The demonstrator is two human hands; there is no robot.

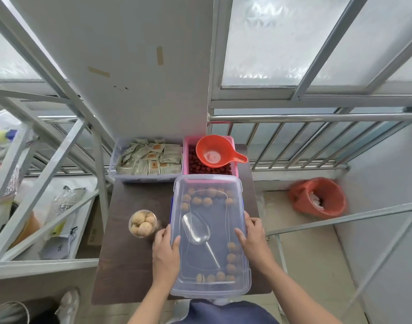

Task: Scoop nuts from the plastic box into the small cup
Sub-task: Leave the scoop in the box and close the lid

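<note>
Head view: left hand [165, 251] and right hand [253, 237] clasp the 2 long sides of the lid [214, 216] on the plastic box [209, 293]; the small cup [131, 230], full of nuts [144, 226], stands beside the left hand.

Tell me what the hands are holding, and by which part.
The clear lid: the left hand grips its left long edge and the right hand grips its right long edge, with both thumbs resting on top.

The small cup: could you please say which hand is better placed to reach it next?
Left. The left hand holds the lid edge beside the small cup; the right hand holds the far edge.
</note>
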